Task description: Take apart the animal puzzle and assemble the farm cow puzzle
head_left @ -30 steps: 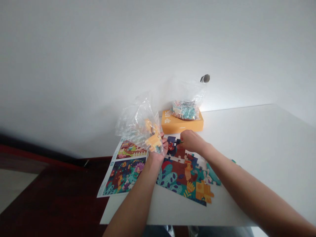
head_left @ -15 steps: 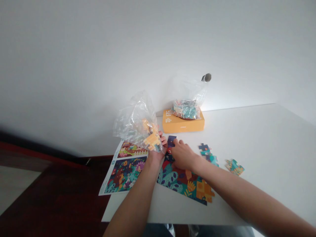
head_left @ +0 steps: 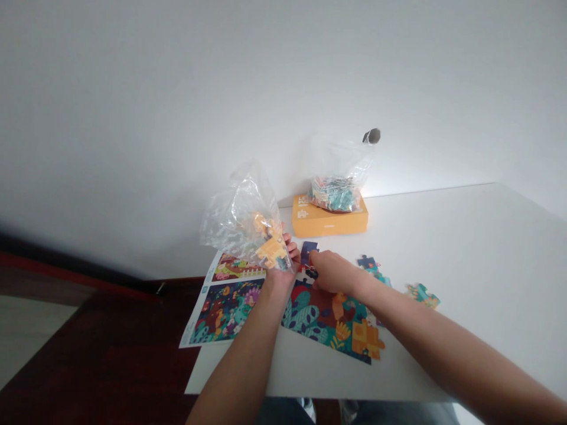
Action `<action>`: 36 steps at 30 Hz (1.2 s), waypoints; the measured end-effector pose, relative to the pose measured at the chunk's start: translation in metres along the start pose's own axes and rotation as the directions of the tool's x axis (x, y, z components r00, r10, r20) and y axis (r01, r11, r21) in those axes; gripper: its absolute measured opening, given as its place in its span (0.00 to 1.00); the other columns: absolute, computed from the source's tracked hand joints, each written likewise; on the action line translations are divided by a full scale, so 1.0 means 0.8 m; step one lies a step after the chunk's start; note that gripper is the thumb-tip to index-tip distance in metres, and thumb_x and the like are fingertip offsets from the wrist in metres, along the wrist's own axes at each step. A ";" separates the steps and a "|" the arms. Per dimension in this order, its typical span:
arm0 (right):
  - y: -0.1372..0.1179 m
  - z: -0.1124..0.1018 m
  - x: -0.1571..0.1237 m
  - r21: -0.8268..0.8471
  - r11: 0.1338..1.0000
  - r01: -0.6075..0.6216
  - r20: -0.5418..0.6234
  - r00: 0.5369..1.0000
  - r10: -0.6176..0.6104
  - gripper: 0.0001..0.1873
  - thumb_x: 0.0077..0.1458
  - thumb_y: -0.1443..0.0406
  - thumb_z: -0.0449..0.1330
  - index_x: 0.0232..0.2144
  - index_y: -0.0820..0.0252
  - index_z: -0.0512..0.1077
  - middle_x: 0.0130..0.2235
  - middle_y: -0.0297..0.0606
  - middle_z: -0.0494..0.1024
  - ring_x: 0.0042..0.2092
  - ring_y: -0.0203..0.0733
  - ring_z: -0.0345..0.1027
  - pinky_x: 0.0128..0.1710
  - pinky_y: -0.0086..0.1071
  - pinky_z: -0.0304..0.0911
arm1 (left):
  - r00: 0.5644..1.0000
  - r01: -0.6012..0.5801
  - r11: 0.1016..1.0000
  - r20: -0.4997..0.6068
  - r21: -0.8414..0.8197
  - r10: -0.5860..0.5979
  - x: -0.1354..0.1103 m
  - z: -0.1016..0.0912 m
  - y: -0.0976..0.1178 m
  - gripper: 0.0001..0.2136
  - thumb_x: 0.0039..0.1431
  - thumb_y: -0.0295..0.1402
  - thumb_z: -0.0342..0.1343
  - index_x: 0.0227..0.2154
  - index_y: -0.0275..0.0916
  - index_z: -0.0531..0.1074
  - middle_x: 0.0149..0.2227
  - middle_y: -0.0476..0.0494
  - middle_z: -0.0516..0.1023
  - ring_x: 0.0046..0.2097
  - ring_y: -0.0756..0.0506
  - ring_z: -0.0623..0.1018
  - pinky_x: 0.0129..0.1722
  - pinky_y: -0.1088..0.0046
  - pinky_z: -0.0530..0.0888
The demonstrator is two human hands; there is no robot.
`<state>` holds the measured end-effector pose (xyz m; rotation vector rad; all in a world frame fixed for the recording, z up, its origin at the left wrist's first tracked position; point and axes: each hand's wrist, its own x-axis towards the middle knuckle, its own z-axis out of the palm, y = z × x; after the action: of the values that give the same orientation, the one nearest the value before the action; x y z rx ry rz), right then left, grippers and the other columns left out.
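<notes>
My left hand (head_left: 278,278) is raised and shut on a clear plastic bag (head_left: 228,224), with its fingers showing behind the plastic. Yellow-orange jigsaw pieces (head_left: 271,252) lie inside the bag. My right hand (head_left: 334,273) is over the far edge of a part-built jigsaw puzzle (head_left: 319,316), pinching a small dark jigsaw piece (head_left: 312,273) at its fingertips. A printed picture sheet (head_left: 228,307) lies to the left of the puzzle, partly under my left wrist. Loose teal and navy pieces (head_left: 423,296) lie to the right, partly hidden by my right forearm.
A second clear bag of pieces (head_left: 339,193) sits on an orange box (head_left: 330,221) at the back of the white table (head_left: 443,236). A white wall rises behind the table. A dark red surface (head_left: 101,348) lies beyond its left edge.
My right hand has moved slightly up and to the right over the puzzle, and more of the puzzle shows below it. My left hand and the bag have shifted slightly left.
</notes>
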<state>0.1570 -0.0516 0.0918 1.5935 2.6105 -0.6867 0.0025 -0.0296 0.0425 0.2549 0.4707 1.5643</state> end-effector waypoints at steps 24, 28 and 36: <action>0.021 0.040 0.039 -0.048 0.999 0.022 -0.236 0.971 -0.033 0.26 0.51 0.49 0.64 0.45 0.61 0.71 0.52 0.51 0.66 0.54 0.57 0.58 0.50 0.45 0.57 | 0.997 -0.078 0.995 0.023 -0.054 0.079 0.018 -0.023 0.012 0.11 0.63 0.26 0.47 0.41 0.43 0.72 0.28 0.47 0.72 0.23 0.53 0.69 0.19 0.82 0.66; 0.022 0.036 0.040 0.021 0.998 -0.062 -0.243 0.968 0.065 0.32 0.47 0.52 0.68 0.49 0.61 0.67 0.50 0.51 0.68 0.53 0.56 0.60 0.49 0.43 0.58 | 0.997 -0.061 0.992 0.046 -0.109 0.066 0.021 -0.031 0.015 0.12 0.65 0.25 0.43 0.42 0.42 0.72 0.28 0.49 0.70 0.23 0.55 0.69 0.21 0.84 0.66; 0.036 0.021 0.045 0.093 0.989 -0.119 -0.173 0.976 0.134 0.12 0.53 0.61 0.62 0.40 0.61 0.74 0.42 0.47 0.78 0.45 0.50 0.73 0.40 0.33 0.62 | 0.997 -0.011 0.993 0.070 -0.115 0.019 0.022 -0.033 0.013 0.12 0.66 0.25 0.44 0.42 0.41 0.72 0.29 0.50 0.70 0.23 0.56 0.69 0.21 0.86 0.65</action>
<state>0.1605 -0.0160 0.0574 1.9111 2.6007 -0.6811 -0.0195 -0.0158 0.0215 0.2256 0.3233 1.5855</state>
